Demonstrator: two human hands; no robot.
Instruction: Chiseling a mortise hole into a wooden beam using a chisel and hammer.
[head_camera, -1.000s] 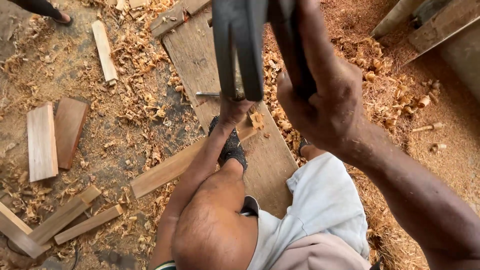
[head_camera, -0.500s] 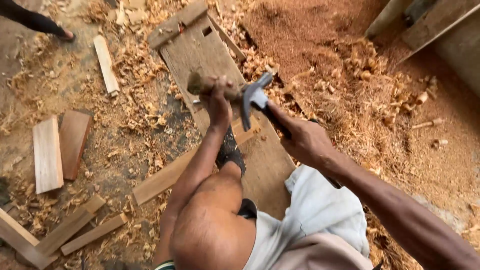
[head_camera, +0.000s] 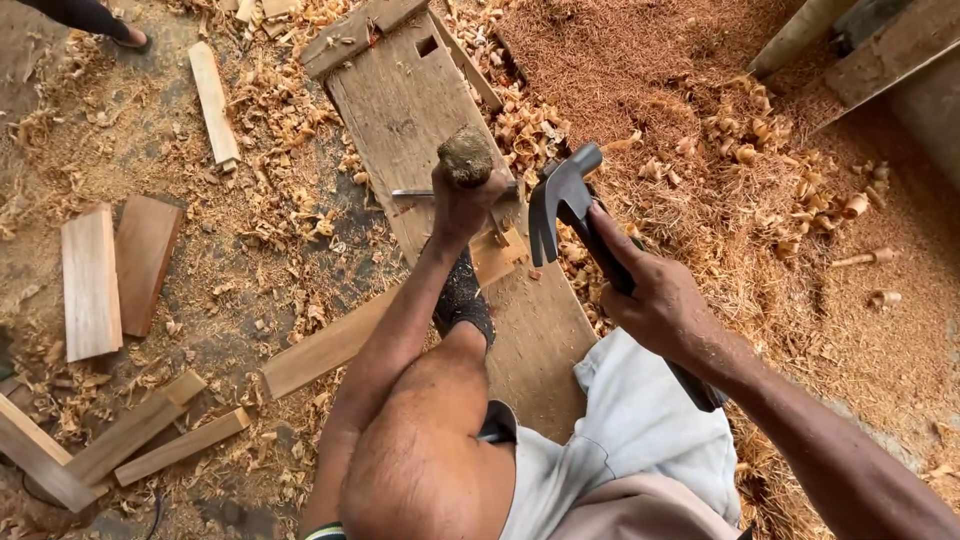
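Observation:
My left hand (head_camera: 462, 205) grips a chisel with a worn, rounded wooden handle top (head_camera: 465, 155), held upright on a small wood piece (head_camera: 498, 255) that lies on a wide plank (head_camera: 405, 110). My right hand (head_camera: 655, 300) is closed around the dark handle of a claw hammer (head_camera: 560, 195), whose steel head hangs just right of the chisel top, apart from it. My foot in a dark sandal (head_camera: 463, 300) presses on the plank below the chisel. A thin metal rod (head_camera: 415, 193) lies across the plank beside my left hand.
Wood shavings and sawdust cover the ground, piled thick at the upper right (head_camera: 720, 120). Two short boards (head_camera: 115, 270) lie at the left, several thin slats (head_camera: 150, 440) at the lower left, a long strip (head_camera: 325, 345) under my arm. Another person's foot (head_camera: 125, 35) shows top left.
The hammer has come down from close to the camera to beside the chisel top. My left hand stays on the chisel.

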